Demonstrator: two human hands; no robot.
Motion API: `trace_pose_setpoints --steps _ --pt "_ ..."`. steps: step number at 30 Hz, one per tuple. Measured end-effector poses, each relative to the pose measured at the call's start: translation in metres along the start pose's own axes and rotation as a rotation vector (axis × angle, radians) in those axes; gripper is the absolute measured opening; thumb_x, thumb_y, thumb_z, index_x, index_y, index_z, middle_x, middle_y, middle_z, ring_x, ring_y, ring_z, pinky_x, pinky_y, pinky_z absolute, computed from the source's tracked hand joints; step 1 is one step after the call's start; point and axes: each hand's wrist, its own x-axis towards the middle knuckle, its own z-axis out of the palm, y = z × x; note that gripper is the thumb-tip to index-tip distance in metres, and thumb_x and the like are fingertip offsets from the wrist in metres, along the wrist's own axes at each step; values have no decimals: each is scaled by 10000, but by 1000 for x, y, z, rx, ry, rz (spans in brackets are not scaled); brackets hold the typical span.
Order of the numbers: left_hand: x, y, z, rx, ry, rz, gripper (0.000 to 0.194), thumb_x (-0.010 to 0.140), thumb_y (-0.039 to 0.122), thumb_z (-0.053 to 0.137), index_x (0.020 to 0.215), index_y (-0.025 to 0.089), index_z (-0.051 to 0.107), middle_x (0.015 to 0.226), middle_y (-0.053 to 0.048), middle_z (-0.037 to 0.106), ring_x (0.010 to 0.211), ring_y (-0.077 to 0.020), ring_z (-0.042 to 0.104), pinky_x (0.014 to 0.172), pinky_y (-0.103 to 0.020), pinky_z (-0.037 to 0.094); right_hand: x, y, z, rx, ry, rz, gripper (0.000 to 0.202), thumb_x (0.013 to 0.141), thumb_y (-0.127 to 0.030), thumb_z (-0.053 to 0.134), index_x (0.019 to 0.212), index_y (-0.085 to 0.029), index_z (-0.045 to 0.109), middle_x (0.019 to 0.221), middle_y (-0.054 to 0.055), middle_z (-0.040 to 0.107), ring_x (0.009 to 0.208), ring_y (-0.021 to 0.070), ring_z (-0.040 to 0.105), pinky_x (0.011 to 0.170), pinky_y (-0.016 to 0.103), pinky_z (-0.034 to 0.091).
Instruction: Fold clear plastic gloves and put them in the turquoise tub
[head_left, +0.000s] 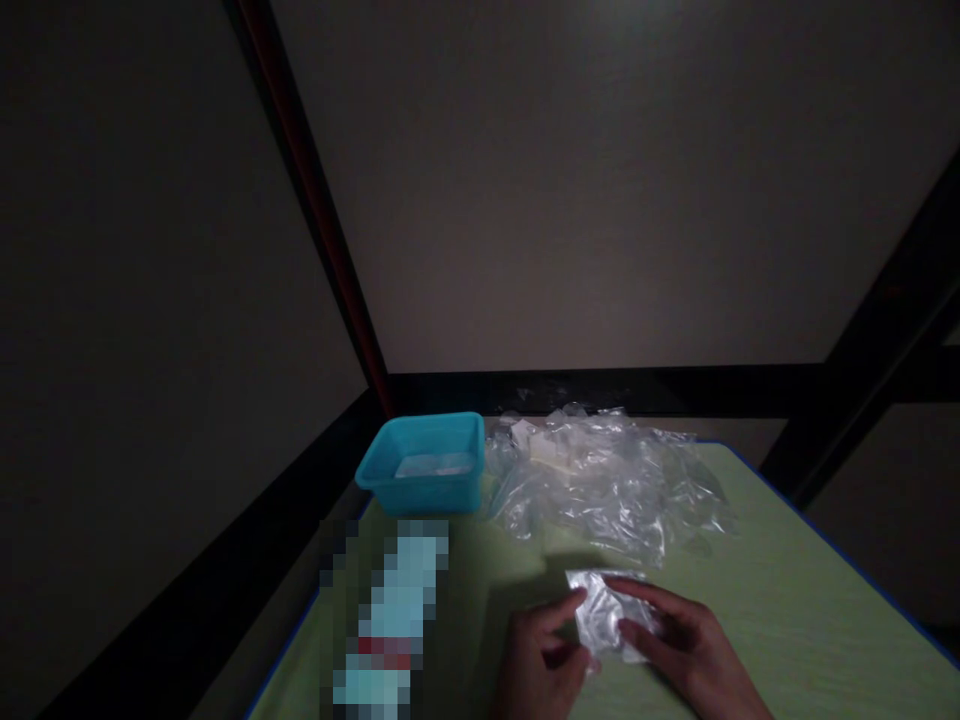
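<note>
A small clear plastic packet (pixel 602 612) with a shiny, crinkled surface is held low over the green table. My left hand (pixel 541 655) grips its left edge between thumb and fingers. On the other side, my right hand (pixel 686 640) has its fingers along the top and its thumb on the front of the packet. What lies inside the packet is too unclear to tell. Behind both hands spreads a heap of crumpled clear plastic bags (pixel 607 480).
A turquoise basket (pixel 424 495) with a flat pale packet inside stands at the table's back left. A pixelated light-blue object (pixel 405 590) lies left of my hands. The green table (pixel 787 590) has a blue edge; walls rise behind it.
</note>
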Motion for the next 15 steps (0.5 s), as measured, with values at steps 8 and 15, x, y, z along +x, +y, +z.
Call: trace_pose_setpoints --steps 8,15 --pt "5 28 -13 -148 72 25 398 573 137 691 971 153 684 1081 -120 661 598 -171 671 473 -217 483 1 6 -4 126 84 52 287 543 -353 783 807 -241 764 707 33 727 528 146 607 495 204 484" --pt "31 86 -51 -426 275 32 326 611 168 748 897 175 591 965 -73 691 747 -176 691 507 -172 480 0 11 -8 87 66 58 302 591 -384 757 856 -237 758 806 58 737 628 188 650 561 229 511"
